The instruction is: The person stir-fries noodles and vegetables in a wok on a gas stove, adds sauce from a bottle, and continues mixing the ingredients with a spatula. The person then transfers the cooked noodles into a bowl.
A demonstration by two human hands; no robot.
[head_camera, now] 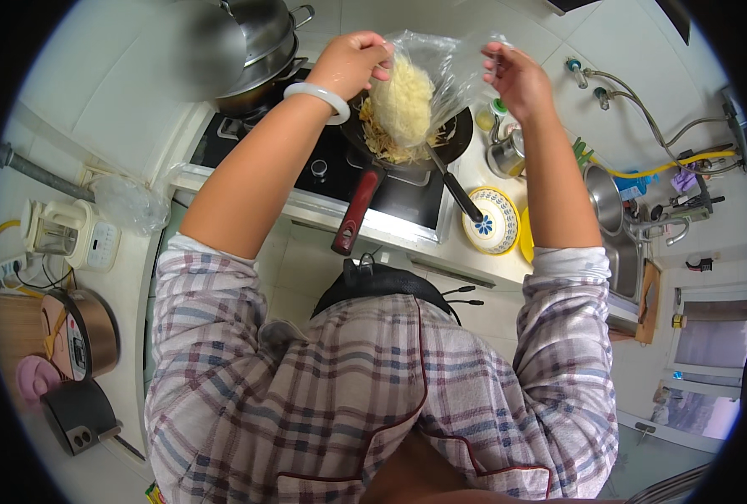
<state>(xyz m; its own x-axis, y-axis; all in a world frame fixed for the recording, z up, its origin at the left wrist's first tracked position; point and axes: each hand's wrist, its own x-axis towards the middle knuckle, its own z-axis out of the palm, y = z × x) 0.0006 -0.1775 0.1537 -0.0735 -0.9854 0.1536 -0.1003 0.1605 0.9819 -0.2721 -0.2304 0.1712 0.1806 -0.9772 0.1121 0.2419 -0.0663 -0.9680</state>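
Note:
My left hand point(353, 68), with a white bangle on its wrist, pinches the left side of a clear plastic bag point(452, 69). On the bag's other side, my right hand point(519, 80) grips its loose rim. A clump of pale yellow food, perhaps noodles point(405, 104), hangs inside the bag. Directly below is a dark wok point(458, 140) with shredded food point(386, 146) in it, partly hidden by the bag. The wok's red handle point(355, 214) points towards me. A utensil with a black handle point(463, 196) leans out over the wok's right rim.
The wok stands on a black gas hob point(405, 205). A steamer pot point(263, 57) is at its left. To the right are a patterned dish point(492, 220), a metal pitcher point(505, 154) and a sink point(622, 268). A rice cooker point(93, 334) sits on the left counter.

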